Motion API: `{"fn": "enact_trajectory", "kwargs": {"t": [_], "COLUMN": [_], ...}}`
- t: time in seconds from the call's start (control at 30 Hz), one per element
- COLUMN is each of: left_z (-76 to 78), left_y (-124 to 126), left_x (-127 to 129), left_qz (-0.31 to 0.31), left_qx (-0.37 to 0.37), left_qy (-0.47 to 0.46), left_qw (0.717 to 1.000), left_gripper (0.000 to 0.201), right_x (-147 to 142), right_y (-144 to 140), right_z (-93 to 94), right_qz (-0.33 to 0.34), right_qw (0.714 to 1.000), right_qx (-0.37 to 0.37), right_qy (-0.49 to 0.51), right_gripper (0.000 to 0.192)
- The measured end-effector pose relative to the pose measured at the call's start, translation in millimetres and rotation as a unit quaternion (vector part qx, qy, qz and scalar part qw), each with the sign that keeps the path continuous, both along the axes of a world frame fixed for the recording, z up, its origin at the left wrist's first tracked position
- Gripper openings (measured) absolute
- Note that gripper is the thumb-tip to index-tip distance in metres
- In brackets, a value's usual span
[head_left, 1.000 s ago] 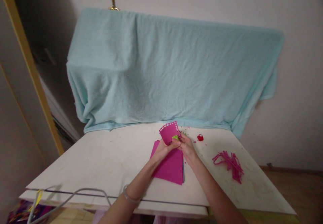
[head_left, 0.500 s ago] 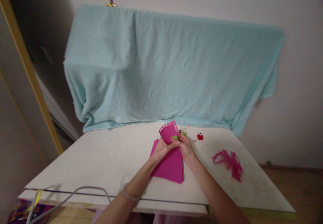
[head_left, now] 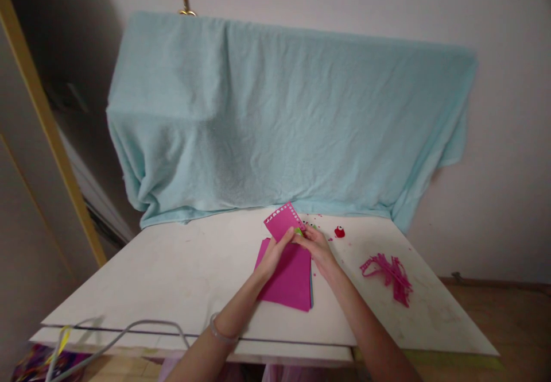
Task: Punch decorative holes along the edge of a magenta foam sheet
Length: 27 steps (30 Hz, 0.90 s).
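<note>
My left hand (head_left: 274,251) is closed on a pink sheet of paper (head_left: 280,223), raised over the table. Cut-out holes run in rows along the sheet's far and right edges. My right hand (head_left: 318,246) is wrapped round a small green paper punch (head_left: 299,232) at the sheet's right edge; fingers cover much of it. Beneath both hands lies a stack of pink paper (head_left: 287,283), with a bluish sheet showing at its right side. Just beyond the right fingers are small punches with white eyes (head_left: 310,225), partly hidden.
A red punch with an eye (head_left: 340,232) stands right of my hands, among tiny pink bits. Farther right lies a heap of pink paper strips (head_left: 392,277). A light blue cloth (head_left: 297,118) hangs behind the white table (head_left: 193,273). A grey cable (head_left: 146,321) crosses the front left edge.
The pink sheet has turned and tilted left, its corner now pointing away from me. My hands have shifted slightly with it, the green punch staying at its right edge.
</note>
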<state>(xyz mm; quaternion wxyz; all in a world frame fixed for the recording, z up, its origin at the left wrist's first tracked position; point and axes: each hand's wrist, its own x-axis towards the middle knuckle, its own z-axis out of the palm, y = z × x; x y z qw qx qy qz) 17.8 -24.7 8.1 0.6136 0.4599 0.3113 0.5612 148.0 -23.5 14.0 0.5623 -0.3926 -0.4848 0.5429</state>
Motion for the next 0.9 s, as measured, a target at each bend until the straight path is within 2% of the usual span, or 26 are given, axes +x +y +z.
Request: {"fn": "enact_trajectory", "kwargs": {"t": [0.23,0.53,0.73,0.9], "left_z": [-6.8,-5.3,-2.7,-8.7], "left_y": [7.4,10.4,9.5,12.1], "left_x": [-2.5,-3.8,-2.2,-3.9], "left_qz": [0.056,0.071,0.065,0.048], "left_qx": [-0.004,-0.029,-0.019,-0.023], "left_qy": [0.01,-0.038,-0.055,-0.053], "left_qw": [0.998,0.996,0.996,0.997], "left_gripper": [0.048,0.054,0.051,0.047], "right_x": [3.4,7.7,10.7,16.6], "right_y": [4.0,5.4,4.1,4.3], "right_z": [-3.9,-3.7,-0.9,0.7], "right_qz": [-0.023,-0.045,-0.022,0.029], "right_qw": [1.0,0.999,0.996,0.987], "right_qx": [0.0,-0.014,-0.051,-0.09], "right_qy": [-0.016,-0.021,0.068,0.128], "right_gripper": [0.04,0.037,0.035,0.048]}}
